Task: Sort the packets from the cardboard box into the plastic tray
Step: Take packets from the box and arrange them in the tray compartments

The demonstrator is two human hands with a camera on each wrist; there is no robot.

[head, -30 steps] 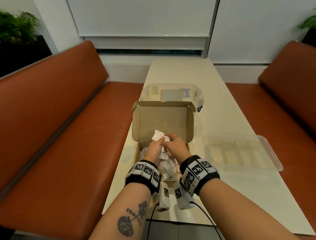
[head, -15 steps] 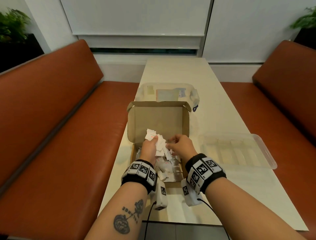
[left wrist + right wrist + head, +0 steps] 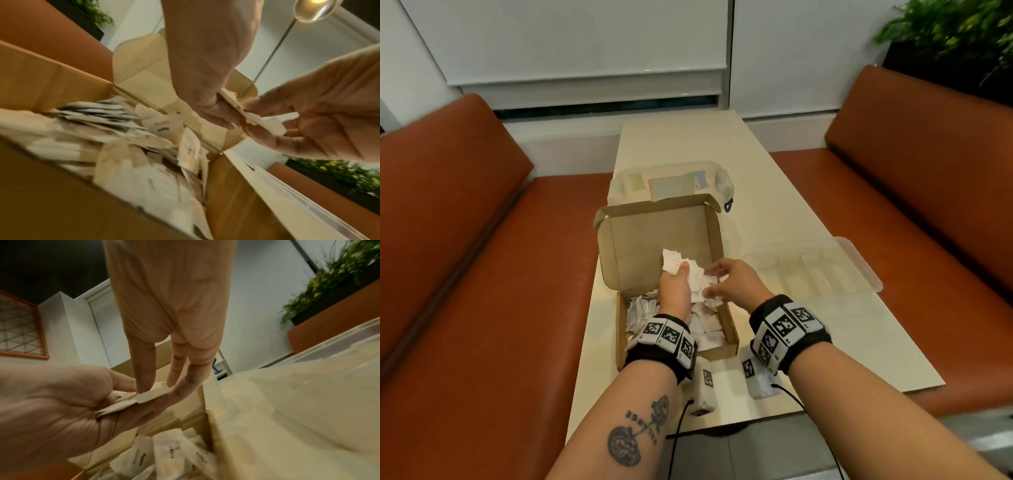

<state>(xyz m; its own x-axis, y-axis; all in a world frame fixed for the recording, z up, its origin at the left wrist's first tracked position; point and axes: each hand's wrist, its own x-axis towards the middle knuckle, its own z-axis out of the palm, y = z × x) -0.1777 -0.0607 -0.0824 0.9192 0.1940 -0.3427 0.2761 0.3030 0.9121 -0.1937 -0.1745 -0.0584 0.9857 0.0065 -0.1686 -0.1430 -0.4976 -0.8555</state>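
The cardboard box (image 3: 729,329) sits open on the table, full of packets (image 3: 709,329); the left hand (image 3: 676,291) grips a bunch above it; the right hand (image 3: 732,279) pinches one packet (image 3: 152,395) from that bunch; pull gently, then carry it right to the plastic tray (image 3: 859,270).

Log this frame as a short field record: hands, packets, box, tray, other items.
left hand: grips a bunch of white packets above the box
right hand: pinches one packet at the edge of that bunch
cardboard box: lid open and upright, many loose packets inside
plastic tray: clear, divided, on the table to the right of the box; contents too faint to tell
lidded plastic container: behind the box
table: pale top, between orange benches
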